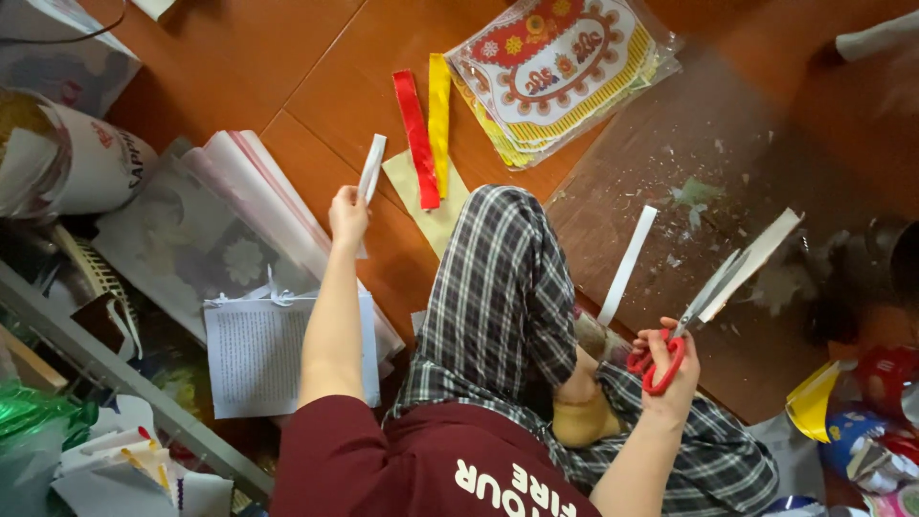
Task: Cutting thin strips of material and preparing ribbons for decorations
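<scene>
My left hand [347,214] is raised over the orange floor and grips a narrow white paper strip [371,167]. My right hand [669,367] holds red-handled scissors [687,323], and a second white paper strip [752,259] sits between their blades. A third white strip [628,264] lies on the floor between my hands. A red strip [417,138] and a yellow strip [439,119] lie side by side on a cream sheet [424,199] just past my plaid-trousered knee [502,270].
A packet of decorated printed cut-outs [557,69] lies at the top centre. Paper sheets and a printed page [251,350] sit at the left, near a white bucket [88,165]. A clear plastic sheet with scraps [708,182] covers the floor at right. Coloured tape rolls [862,421] are at lower right.
</scene>
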